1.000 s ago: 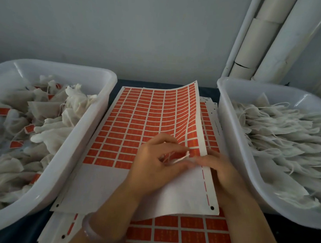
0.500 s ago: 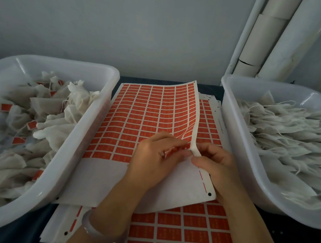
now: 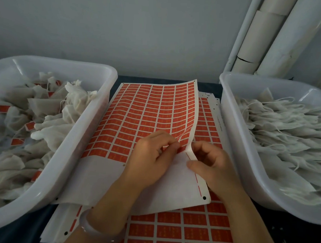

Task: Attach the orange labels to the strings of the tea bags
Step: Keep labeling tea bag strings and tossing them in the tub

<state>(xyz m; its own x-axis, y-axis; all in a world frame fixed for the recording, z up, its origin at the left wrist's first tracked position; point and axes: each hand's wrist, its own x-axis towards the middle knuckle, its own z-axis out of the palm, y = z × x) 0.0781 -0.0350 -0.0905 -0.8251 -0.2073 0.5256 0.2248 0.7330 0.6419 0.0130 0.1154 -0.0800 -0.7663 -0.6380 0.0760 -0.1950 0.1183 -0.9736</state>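
Two white tubs are being used in this job: the left tub (image 3: 90,118), at the left of the frame, is holding labelled tea bags (image 3: 51,127), and the right tub (image 3: 236,135), at the right, is holding unlabelled tea bags (image 3: 284,130) with loose strings. Between them, at the centre, the top label sheet (image 3: 147,111) is being worked over a stack of further sheets (image 3: 178,230).

The sheet's right margin is being pinched and bent upward by the right hand (image 3: 213,166). An orange label (image 3: 179,149) beside that curl is being pinched between the thumb and curled forefinger of the left hand (image 3: 150,161). Whether the label is already being lifted free cannot be told. No string is being shown in either hand.

Several risks are being judged from here. The label could be torn or creased if it is peeled too sharply. Its glue could be fouled by fingertips, or stuck to itself before a string is laid in. A neighbouring label could also be dragged up, since the rows are being kept close together.
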